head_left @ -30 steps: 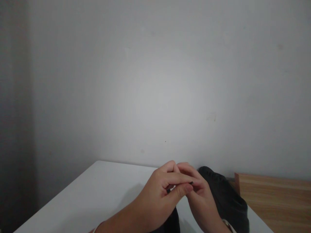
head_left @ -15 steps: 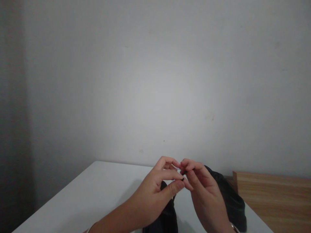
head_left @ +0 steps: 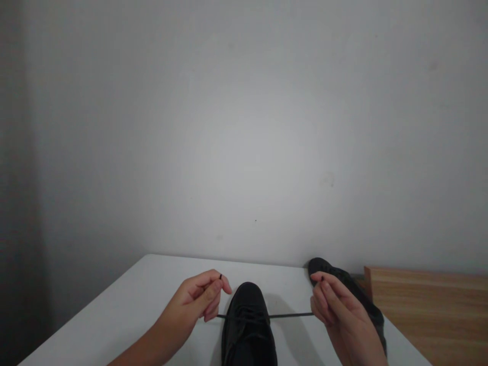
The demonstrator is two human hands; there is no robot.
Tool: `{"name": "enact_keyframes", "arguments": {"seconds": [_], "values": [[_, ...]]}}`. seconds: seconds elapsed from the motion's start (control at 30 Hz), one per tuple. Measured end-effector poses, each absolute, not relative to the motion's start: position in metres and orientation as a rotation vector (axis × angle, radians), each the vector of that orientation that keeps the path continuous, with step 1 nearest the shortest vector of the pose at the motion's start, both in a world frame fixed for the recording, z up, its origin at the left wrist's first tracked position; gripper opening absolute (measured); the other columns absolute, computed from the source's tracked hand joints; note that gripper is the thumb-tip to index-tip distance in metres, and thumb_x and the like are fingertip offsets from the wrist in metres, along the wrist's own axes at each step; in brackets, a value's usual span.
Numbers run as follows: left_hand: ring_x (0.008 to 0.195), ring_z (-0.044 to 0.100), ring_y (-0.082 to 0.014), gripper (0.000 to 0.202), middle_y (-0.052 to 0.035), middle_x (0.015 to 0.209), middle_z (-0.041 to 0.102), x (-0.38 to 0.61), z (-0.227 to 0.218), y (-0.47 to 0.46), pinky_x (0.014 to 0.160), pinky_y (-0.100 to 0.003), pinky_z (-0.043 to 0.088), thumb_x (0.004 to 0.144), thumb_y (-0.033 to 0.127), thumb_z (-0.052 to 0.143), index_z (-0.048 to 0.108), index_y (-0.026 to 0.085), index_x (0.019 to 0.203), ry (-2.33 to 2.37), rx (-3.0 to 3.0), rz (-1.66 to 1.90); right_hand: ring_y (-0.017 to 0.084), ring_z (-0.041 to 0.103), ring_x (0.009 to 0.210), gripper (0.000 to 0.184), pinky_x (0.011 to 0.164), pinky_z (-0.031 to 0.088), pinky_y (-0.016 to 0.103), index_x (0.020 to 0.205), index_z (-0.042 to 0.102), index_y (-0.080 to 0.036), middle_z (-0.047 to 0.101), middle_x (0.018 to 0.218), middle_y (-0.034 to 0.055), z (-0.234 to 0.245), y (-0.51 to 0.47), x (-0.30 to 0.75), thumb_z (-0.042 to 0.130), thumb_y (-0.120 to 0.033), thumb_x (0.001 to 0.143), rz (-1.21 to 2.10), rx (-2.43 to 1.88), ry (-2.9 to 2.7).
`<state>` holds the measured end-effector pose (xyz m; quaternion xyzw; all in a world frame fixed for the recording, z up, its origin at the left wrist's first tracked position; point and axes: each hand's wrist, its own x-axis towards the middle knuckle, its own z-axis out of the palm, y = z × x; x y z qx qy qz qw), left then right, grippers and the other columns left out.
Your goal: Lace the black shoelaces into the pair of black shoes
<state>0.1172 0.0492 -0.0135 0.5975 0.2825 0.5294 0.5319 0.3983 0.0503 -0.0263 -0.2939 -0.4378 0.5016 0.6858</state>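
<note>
A black lace-up shoe (head_left: 247, 300) stands on the white table with its toe towards the wall; its heel end is cut off by the lower frame edge. To its left, my left hand (head_left: 204, 297) is closed in a pinch on one end of the black shoelace. My right hand (head_left: 335, 302), out to the right, pinches the other end. The shoelace (head_left: 290, 315) runs taut and nearly level from both sides of the shoe into the hands. Dark tips of lace show between thumb and forefinger on each side.
A second black shoe (head_left: 353, 287) lies at the table's right edge, partly behind my right hand. The white table (head_left: 152, 284) meets a pale wall (head_left: 244, 152). A wood-grain board (head_left: 427, 310) stands beyond the table on the right.
My hands were together above the shoe and have moved apart, left and right. The shoelace is now stretched between them, and the shoe's toe has come into sight.
</note>
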Motion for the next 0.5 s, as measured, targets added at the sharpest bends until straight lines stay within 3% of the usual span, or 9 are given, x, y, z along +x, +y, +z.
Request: {"name": "enact_keyframes", "arguments": {"seconds": [0.33, 0.43, 0.5], "values": [[0.049, 0.032, -0.0095, 0.052, 0.0079, 0.051, 0.037, 0.098, -0.035, 0.051, 0.050, -0.024, 0.027, 0.081, 0.066, 0.063, 0.066, 0.014, 0.086, 0.826, 1.520, 1.252, 0.009, 0.039, 0.056, 0.042, 0.051, 0.032, 0.020, 0.095, 0.074, -0.019, 0.046, 0.057, -0.0031, -0.042, 0.056, 0.414, 0.077, -0.055, 0.073, 0.920, -0.886, -1.118], [0.055, 0.034, -0.0112, 0.050, 0.0073, 0.056, 0.036, 0.098, -0.036, 0.048, 0.053, -0.024, 0.027, 0.087, 0.063, 0.056, 0.065, 0.015, 0.092, 0.963, 1.663, 1.182, 0.012, 0.047, 0.059, 0.037, 0.052, 0.040, 0.023, 0.095, 0.076, -0.022, 0.057, 0.064, 0.0013, -0.049, 0.058, 0.418, 0.071, -0.054, 0.078, 0.785, -0.984, -1.315], [0.058, 0.037, -0.0120, 0.041, 0.0068, 0.059, 0.039, 0.100, -0.036, 0.045, 0.054, -0.024, 0.028, 0.092, 0.055, 0.052, 0.063, 0.017, 0.098, 1.041, 1.790, 1.119, 0.017, 0.057, 0.067, 0.033, 0.059, 0.048, 0.026, 0.095, 0.077, -0.024, 0.068, 0.079, 0.0061, -0.053, 0.057, 0.418, 0.066, -0.052, 0.083, 0.686, -1.029, -1.525]]}}
